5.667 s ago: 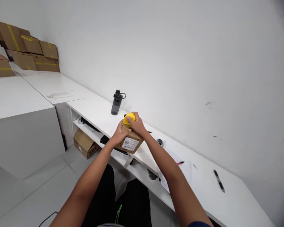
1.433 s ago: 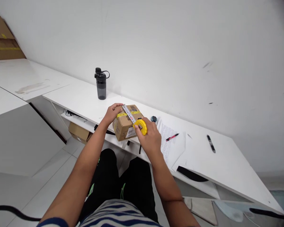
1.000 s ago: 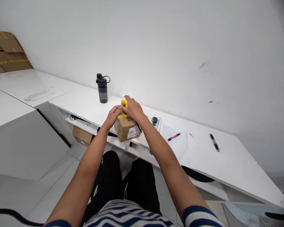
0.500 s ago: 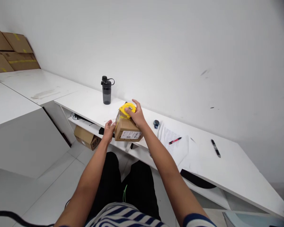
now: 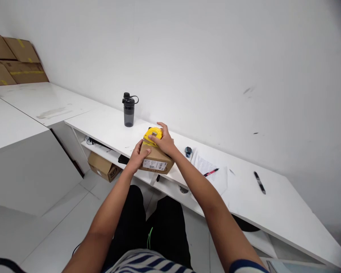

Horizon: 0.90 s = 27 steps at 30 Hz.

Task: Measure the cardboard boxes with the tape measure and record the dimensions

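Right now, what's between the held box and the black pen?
Head view: from the box, the right forearm crosses first, then papers with a red pen on them. A watch-like item sits off that line, toward the wall.

The label (image 5: pixel 155 164) on the carton (image 5: pixel 158 154) is too small to read.

The long white bench (image 5: pixel 287 212) carries an upright, translucent grey bottle with black lid (image 5: pixel 129 113), a small dark-blue object (image 5: pixel 188 151), white paper sheets (image 5: pixel 220 182) bearing a red-and-black pen (image 5: pixel 211 172), and a slender black-and-grey implement (image 5: pixel 259 182).
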Available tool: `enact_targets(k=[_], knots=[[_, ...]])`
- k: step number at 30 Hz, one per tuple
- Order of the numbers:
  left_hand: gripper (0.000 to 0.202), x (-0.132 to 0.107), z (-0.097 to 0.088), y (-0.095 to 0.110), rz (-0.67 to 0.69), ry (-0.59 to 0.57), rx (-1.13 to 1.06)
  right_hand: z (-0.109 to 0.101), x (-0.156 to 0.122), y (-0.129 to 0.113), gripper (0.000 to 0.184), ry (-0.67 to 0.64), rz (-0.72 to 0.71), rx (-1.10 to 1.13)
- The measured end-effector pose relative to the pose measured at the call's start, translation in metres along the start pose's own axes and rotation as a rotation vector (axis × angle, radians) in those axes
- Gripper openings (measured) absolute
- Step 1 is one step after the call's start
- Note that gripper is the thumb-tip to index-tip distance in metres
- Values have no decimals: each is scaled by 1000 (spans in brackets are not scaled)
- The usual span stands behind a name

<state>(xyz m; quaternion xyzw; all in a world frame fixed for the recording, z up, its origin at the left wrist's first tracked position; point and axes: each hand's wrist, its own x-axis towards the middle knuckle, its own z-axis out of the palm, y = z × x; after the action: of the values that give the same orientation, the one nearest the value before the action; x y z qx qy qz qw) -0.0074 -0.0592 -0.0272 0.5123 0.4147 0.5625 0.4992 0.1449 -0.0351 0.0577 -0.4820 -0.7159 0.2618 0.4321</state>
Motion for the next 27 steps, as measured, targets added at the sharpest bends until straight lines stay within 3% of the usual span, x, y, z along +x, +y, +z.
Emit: enact_targets(k=[3, 7, 15, 20, 27], knots=[[80, 10, -2, 5, 2, -63, 15, -10, 2, 10, 69, -135, -116, -101], [87, 15, -4, 6, 45, -124, 28, -10, 6, 19, 67, -190, -202, -117], [64, 15, 0, -2, 110, -32, 90, -28, 17, 6, 55, -426, -256, -349], [48, 16, -1, -2, 200, 20, 192, -65, -3, 7, 49, -437, -225, -481], [47, 22, -2, -5, 217, 29, 233, -131, -51, 28, 43, -369, -9, -558]])
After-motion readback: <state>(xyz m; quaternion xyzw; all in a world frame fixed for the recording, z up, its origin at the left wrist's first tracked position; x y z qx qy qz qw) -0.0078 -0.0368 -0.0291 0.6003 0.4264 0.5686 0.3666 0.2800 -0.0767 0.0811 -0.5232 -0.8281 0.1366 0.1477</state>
